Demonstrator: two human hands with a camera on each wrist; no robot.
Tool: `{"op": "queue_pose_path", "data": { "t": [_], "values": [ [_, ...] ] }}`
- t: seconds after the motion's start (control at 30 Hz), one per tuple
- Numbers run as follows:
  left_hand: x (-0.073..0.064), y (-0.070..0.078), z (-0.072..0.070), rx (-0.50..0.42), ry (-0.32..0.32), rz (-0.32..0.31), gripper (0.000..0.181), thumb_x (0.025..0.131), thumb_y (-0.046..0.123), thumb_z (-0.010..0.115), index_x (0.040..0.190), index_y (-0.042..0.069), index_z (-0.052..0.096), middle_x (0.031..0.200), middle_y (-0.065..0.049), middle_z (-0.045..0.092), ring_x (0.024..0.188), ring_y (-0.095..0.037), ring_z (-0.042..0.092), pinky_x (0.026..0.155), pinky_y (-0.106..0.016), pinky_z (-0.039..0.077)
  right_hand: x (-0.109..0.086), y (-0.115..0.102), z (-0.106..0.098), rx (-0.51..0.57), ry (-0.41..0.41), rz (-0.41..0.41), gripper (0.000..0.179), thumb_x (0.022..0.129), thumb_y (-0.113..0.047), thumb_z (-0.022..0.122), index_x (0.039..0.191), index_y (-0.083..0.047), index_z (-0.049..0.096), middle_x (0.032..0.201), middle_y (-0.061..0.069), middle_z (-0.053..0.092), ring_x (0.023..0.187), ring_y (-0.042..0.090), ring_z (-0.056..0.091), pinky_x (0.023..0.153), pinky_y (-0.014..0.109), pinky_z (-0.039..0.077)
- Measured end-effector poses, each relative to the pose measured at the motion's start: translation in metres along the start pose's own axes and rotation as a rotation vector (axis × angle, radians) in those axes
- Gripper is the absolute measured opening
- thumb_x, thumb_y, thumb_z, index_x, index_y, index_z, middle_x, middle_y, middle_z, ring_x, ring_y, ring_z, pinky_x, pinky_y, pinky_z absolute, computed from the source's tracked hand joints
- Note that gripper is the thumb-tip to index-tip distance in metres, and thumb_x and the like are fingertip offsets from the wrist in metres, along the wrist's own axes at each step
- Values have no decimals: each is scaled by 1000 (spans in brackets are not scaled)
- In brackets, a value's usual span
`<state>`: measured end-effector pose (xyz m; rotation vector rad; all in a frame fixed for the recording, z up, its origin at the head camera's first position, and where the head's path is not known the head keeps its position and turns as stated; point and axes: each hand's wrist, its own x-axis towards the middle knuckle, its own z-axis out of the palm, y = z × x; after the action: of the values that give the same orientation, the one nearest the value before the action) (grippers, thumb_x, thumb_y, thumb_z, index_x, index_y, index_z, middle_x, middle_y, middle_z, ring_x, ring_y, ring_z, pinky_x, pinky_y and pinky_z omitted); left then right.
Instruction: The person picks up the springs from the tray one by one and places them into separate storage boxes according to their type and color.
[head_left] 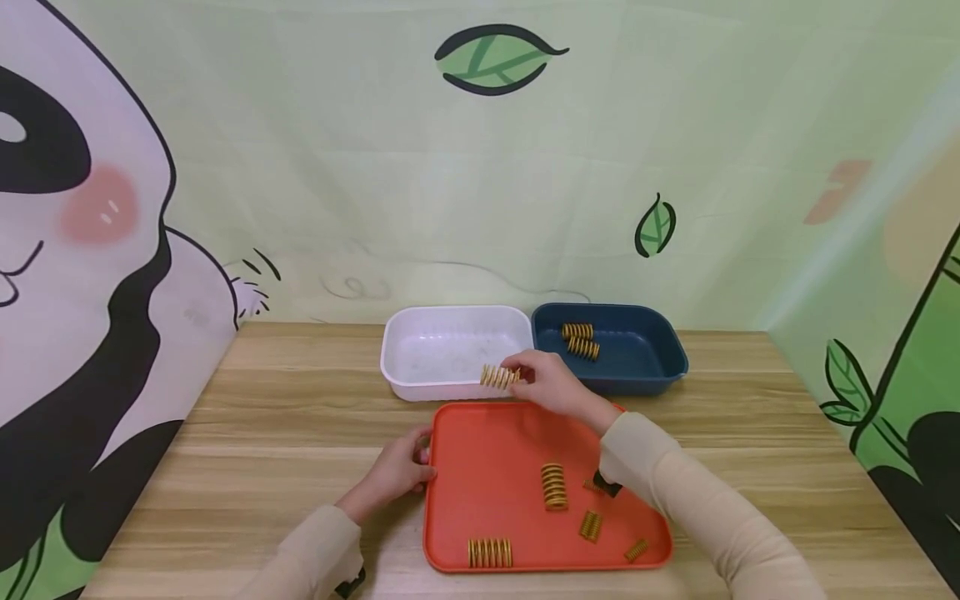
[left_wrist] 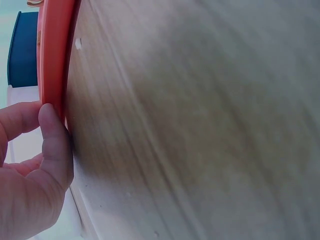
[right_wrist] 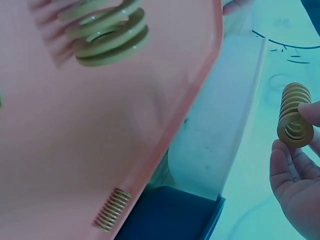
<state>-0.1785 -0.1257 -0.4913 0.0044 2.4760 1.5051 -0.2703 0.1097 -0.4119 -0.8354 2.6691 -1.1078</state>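
Note:
My right hand (head_left: 553,385) pinches a large gold coil spring (head_left: 495,377) by one end, over the front rim of the white bin (head_left: 435,391). In the right wrist view, thumb and fingers grip this spring (right_wrist: 295,106). My left hand (head_left: 390,468) holds the left edge of the red tray (head_left: 480,467); the left wrist view shows the fingers at the tray's rim (left_wrist: 52,65). Two large springs lie on the tray, one near its middle (head_left: 554,487), another at the front left (head_left: 490,553). Smaller springs, including a medium one (head_left: 590,526), lie to the right, one partly hidden by the right wrist.
Behind the tray, the white bin stands side by side with a dark blue bin (head_left: 637,387). Two gold springs (head_left: 582,347) lie in the blue bin. All stand on a wood-grain table (head_left: 300,392), with a printed cloth (head_left: 360,167) hanging behind.

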Motion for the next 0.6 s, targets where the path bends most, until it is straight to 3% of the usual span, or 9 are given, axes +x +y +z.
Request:
{"op": "queue_pose_path", "data": {
  "t": [0.33,0.6],
  "values": [
    [-1,2,1,3,5,3,60,73,-10,61,128,-1,42,70,-5,46,50,-13,44,44,-23,44,0,1,-15,-9,38,3,32,79,-7,63,110,-3,61,98,11,61,80,18,51,70,24,46],
    [-1,2,-1,3,-4,15,58,73,-9,60,128,-2,41,70,-5,47,50,-12,45,44,-23,45,0,7,-25,8,53,51,33,80,-9,63,112,-4,60,98,11,60,82,20,49,72,25,45]
  ]
}}
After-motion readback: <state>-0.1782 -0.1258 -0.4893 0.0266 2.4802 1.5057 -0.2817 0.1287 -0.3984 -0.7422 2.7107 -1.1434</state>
